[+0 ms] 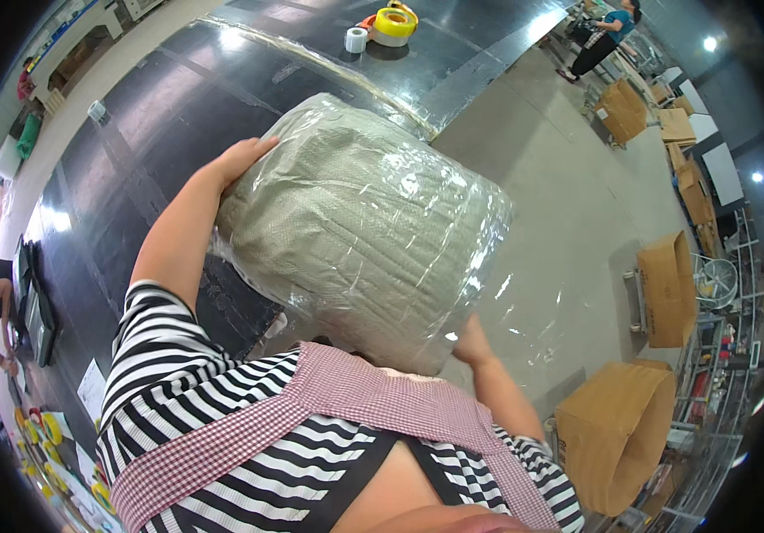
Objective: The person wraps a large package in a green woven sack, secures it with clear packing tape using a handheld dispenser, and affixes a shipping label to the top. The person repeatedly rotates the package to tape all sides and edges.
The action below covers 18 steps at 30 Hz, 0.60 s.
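The left arm point(175, 233) rises left of centre, the left hand point(244, 160) extended; the right forearm point(504, 391) slants up right of centre, the right hand point(469, 341) partly hidden.

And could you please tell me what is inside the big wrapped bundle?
Through its clear film, the bundle shows a grey-green woven sheet. Whatever that sheet holds is covered, so I cannot tell what it is.

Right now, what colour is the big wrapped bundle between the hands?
The bundle is a dull greenish grey with shiny white glints, seen in the head view.
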{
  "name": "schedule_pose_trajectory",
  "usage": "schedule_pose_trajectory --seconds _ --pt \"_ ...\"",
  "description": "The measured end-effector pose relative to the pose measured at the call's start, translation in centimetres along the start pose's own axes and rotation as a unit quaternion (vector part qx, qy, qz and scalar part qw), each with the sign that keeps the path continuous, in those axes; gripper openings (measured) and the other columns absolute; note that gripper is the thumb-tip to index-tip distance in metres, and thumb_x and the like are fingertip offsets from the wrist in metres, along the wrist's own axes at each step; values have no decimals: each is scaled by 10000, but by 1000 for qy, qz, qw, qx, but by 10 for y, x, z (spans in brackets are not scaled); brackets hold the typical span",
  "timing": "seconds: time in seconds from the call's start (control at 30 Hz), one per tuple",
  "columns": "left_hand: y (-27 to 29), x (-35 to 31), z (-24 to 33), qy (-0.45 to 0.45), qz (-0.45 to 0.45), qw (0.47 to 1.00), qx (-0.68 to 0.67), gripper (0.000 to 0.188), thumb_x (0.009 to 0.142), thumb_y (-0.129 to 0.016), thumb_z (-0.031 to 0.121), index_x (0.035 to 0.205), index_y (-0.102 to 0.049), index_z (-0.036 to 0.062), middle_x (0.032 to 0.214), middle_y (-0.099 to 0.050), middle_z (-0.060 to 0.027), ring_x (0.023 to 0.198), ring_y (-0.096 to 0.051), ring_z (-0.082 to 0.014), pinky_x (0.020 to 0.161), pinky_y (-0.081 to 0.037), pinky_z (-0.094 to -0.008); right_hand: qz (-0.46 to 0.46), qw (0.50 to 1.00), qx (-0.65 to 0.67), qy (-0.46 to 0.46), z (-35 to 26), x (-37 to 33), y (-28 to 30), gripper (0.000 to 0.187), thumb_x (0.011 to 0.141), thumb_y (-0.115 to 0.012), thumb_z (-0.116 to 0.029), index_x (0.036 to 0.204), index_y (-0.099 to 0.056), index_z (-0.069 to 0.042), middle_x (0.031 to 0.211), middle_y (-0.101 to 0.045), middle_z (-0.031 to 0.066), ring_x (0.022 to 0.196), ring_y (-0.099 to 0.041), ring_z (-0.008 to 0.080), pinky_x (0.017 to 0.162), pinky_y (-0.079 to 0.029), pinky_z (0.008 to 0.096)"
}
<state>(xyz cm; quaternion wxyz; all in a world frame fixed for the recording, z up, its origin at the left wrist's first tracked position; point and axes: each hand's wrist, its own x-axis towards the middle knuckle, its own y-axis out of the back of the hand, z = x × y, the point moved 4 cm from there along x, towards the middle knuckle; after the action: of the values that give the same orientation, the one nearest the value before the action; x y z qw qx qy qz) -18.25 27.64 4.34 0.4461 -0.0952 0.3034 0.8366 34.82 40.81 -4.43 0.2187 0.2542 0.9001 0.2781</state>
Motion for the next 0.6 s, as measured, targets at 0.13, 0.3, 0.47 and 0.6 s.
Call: schedule_pose_trajectory --seconds 0.13,0.3,0.47,0.6 --pt "23 -32 -81 -61 108 991 -42 600 963 -576 502 1184 -644 -51 1112 -692 -153 991 -645 -234 897 -482 -369 -36 998 -2 47 -120 29 79 498 803 -704 -27 1287 -588 -30 1234 -648 209 1122 -628 360 957 -489 401" --pt "84 -49 -112 -72 223 972 17 548 948 -603 476 1166 -651 -25 1061 -702 -186 934 -655 -260 882 -484 -387 -95 985 -87 116 -167 72 77 486 819 -697 -60 1295 -601 -70 1158 -687 181 1087 -645 355 926 -504 402" --pt "236 -75 -3 -116 349 901 231 380 989 -574 280 1252 -612 8 1240 -671 -150 1113 -633 -236 951 -490 -391 -243 929 -204 189 -254 101 -24 387 829 -701 -201 1095 -572 48 1056 -655 287 1017 -637 420 870 -509 457" --pt "153 -105 108 -204 184 904 326 641 959 -539 490 1492 -430 151 1524 -418 -155 1415 -365 -306 1163 -280 -456 -378 857 -184 298 -240 112 -5 510 839 -732 -259 1167 -527 74 1039 -661 261 961 -660 394 854 -519 437"
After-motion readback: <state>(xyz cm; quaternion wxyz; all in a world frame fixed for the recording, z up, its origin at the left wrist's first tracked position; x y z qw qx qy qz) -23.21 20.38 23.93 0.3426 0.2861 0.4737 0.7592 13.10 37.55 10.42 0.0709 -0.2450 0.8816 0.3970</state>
